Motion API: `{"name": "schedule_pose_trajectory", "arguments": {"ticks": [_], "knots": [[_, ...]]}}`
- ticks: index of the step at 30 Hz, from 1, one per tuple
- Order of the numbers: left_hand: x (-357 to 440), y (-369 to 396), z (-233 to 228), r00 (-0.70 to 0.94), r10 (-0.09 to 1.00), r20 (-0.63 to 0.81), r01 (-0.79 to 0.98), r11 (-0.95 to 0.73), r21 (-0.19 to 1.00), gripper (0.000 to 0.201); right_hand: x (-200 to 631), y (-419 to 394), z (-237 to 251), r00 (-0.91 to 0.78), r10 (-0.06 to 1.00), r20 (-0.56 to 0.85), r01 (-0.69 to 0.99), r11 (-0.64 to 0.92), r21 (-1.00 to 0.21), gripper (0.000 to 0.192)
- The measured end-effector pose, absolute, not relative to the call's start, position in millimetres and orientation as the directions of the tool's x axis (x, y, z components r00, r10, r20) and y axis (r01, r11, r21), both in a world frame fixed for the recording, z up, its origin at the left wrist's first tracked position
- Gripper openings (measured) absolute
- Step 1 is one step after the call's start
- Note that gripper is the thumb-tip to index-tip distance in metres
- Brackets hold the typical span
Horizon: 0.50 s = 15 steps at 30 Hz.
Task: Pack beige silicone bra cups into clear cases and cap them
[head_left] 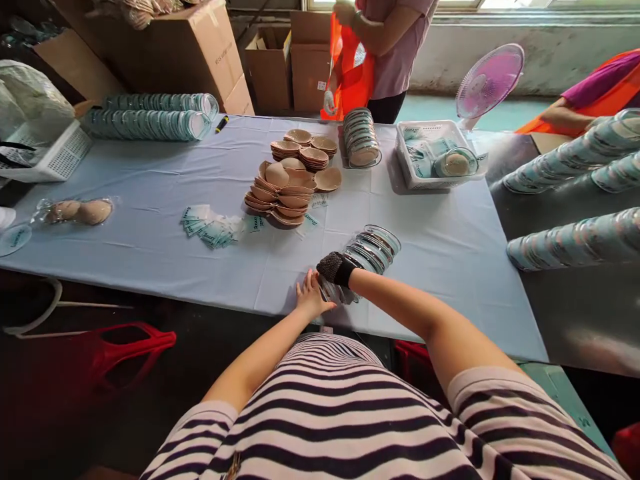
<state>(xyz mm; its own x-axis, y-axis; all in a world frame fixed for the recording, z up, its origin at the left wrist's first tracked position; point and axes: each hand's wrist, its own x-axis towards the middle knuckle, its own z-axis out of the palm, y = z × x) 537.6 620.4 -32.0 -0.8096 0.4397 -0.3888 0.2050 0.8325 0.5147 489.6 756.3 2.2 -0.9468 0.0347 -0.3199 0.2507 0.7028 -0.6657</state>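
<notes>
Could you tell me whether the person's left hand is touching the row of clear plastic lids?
Touching: in the head view the left hand lies against the near end of the lid row.

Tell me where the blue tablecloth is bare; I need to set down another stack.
Bare cloth lies between the small paper labels and the wrapped beige pads, and right of the leaning stack of clear round lids, below the white basket. It is crowded around the piled beige cups at centre.

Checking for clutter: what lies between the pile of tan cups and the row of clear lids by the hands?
Head view: only bare blue cloth separates the tan cups from the clear lids; one paper label lies at the pile's edge.
</notes>
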Motion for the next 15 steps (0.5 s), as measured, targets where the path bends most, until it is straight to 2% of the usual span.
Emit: {"name": "schedule_pose_trajectory", "arguments": {"ticks": [3, 5, 7, 9, 10, 11, 13, 15], "knots": [[532.4, 616.5, -26.8, -0.787, 0.450, -0.423, 0.184, 0.824, 0.535, 0.120, 472.3, 753.2, 6.2, -0.930, -0.031, -0.365, 0.186, 0.820, -0.542, 0.020], [529.5, 610.2, -23.1, -0.762, 0.478, -0.437, 0.177, 0.802, 0.570, 0.113, 463.2, 769.6, 16.1, -0.940, -0.044, -0.338, 0.131, 0.870, -0.476, 0.012], [528.8, 602.3, -21.1, -0.730, 0.524, -0.440, 0.175, 0.765, 0.620, 0.103, 456.6, 807.2, 30.2, -0.963, -0.017, -0.269, 0.102, 0.901, -0.423, 0.024], [529.8, 595.4, -21.9, -0.703, 0.556, -0.445, 0.172, 0.739, 0.652, 0.092, 455.1, 860.0, 41.4, -0.978, 0.100, -0.185, 0.164, 0.914, -0.372, 0.049], [530.3, 593.1, -23.5, -0.692, 0.563, -0.451, 0.170, 0.735, 0.656, 0.087, 457.1, 887.5, 43.4, -0.963, 0.245, -0.114, 0.269, 0.916, -0.298, 0.059], [530.4, 592.0, -25.9, -0.686, 0.563, -0.462, 0.164, 0.737, 0.655, 0.083, 461.4, 912.8, 42.2, -0.918, 0.384, -0.103, 0.397, 0.882, -0.255, 0.068], [528.5, 592.6, -32.7, -0.680, 0.553, -0.482, 0.138, 0.742, 0.656, 0.077, 476.0, 949.7, 31.7, -0.783, 0.567, -0.255, 0.621, 0.727, -0.292, 0.072], [523.5, 595.6, -41.2, -0.677, 0.549, -0.491, 0.098, 0.728, 0.679, 0.077, 496.2, 964.0, 16.3, -0.661, 0.658, -0.361, 0.751, 0.573, -0.330, 0.070]]}}
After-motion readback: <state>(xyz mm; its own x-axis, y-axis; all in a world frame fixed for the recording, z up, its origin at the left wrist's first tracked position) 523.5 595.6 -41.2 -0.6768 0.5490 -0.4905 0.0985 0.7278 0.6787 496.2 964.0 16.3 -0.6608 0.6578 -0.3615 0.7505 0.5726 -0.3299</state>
